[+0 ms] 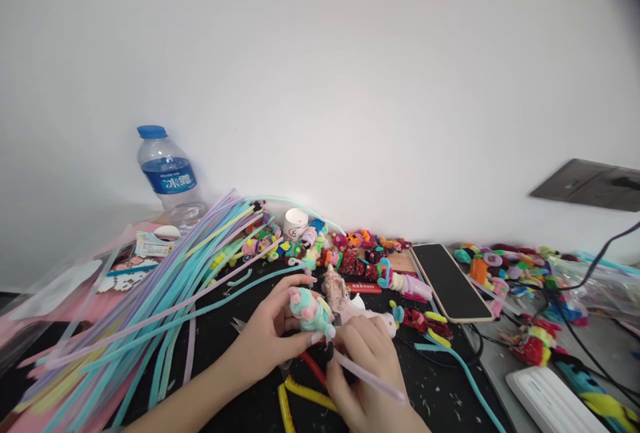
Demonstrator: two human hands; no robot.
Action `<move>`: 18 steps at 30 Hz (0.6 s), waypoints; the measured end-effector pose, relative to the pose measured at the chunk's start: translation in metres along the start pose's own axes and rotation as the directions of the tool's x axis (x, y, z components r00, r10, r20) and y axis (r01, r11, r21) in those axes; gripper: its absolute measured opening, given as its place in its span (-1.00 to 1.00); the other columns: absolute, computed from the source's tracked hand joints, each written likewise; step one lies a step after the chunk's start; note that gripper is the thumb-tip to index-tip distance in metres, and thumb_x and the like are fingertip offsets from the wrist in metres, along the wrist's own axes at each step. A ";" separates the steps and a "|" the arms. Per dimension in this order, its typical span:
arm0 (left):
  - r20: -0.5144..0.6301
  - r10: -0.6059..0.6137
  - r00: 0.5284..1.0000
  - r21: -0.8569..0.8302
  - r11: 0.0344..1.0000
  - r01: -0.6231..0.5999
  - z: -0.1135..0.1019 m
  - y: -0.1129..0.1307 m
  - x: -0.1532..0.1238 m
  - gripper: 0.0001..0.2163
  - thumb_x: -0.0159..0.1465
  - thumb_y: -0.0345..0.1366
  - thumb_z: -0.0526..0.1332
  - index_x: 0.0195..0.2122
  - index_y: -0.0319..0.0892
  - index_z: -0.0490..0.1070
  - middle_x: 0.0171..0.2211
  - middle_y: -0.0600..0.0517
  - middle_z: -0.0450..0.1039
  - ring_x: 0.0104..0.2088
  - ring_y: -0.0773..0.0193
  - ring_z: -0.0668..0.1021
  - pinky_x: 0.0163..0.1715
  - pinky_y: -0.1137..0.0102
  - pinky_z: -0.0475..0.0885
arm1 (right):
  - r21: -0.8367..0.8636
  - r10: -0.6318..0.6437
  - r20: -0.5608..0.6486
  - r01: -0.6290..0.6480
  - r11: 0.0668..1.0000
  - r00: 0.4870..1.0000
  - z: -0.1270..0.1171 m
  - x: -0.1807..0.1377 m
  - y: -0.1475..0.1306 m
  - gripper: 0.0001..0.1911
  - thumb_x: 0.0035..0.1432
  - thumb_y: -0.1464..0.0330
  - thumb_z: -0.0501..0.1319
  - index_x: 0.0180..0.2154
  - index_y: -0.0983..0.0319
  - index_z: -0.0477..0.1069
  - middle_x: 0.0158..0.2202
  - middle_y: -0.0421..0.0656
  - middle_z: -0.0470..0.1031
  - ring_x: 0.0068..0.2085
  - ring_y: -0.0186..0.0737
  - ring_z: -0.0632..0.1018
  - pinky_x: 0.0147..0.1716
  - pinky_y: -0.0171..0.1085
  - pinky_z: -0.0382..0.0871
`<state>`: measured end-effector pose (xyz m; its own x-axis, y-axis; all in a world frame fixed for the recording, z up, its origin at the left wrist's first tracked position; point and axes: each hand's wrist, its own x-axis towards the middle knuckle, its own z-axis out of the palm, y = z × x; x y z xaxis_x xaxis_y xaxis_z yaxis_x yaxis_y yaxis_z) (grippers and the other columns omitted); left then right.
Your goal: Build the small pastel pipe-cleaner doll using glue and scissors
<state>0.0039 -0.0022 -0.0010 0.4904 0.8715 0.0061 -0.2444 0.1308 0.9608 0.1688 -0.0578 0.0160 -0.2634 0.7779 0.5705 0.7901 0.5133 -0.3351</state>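
Observation:
My left hand point(267, 330) is closed around a small fuzzy pipe-cleaner figure point(311, 310) in mint green with pink parts. With thumb and fingers pinched, my right hand point(367, 366) grips a pale lavender pipe cleaner point(370, 378) at the figure's lower right end. Its free length sticks out to the lower right across my hand. Whether the lavender piece is joined to the figure, I cannot tell. Below the hands lies a tool with yellow handles point(286, 410), and beside it a red handle point(314, 370). A pale pink glue gun point(373, 316) lies behind my right hand, partly hidden.
A large bundle of pastel pipe cleaners point(170, 306) spreads over the left side. Finished pipe-cleaner figures point(355, 263) line the wall, near a paper cup point(296, 221). A water bottle point(170, 176) leans left; a phone point(453, 283), cables and a white device point(550, 400) lie right.

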 end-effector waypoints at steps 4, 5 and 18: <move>0.000 -0.038 0.999 -0.030 0.999 0.038 0.000 0.002 0.000 -0.49 0.01 -0.38 0.35 0.01 -0.05 0.30 -0.09 0.00 0.29 -0.21 0.21 0.48 -0.15 0.30 0.39 | 0.004 0.025 0.006 -0.025 1.000 1.000 -0.001 -0.001 0.001 -0.81 0.11 0.53 0.01 -0.52 0.23 0.22 -0.56 -0.19 0.31 -0.50 -0.27 0.31 -0.48 -0.28 0.06; 0.004 -0.045 0.999 -0.036 0.998 0.045 0.000 0.002 0.000 -0.51 0.02 -0.37 0.35 0.01 -0.07 0.31 -0.09 -0.01 0.31 -0.21 0.20 0.48 -0.14 0.29 0.39 | 0.010 0.031 0.005 -0.031 0.999 0.999 -0.001 -0.002 0.001 -0.81 0.13 0.53 0.01 -0.50 0.23 0.23 -0.56 -0.18 0.31 -0.49 -0.26 0.32 -0.47 -0.28 0.07; 0.072 -0.098 0.993 -0.128 0.986 0.107 -0.002 0.004 0.002 -0.58 0.01 -0.39 0.35 -0.08 -0.12 0.36 -0.24 0.02 0.40 -0.20 0.17 0.48 -0.12 0.25 0.39 | 0.086 0.058 0.098 -0.066 0.994 0.993 -0.002 -0.004 0.005 -0.80 0.19 0.53 -0.07 -0.43 0.22 0.20 -0.48 -0.14 0.31 -0.44 -0.21 0.32 -0.46 -0.26 0.16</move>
<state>0.0021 0.0012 0.0021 0.5709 0.8181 -0.0686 -0.2955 0.2827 0.9126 0.1751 -0.0594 0.0134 -0.2702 0.8382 0.4738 0.7552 0.4898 -0.4357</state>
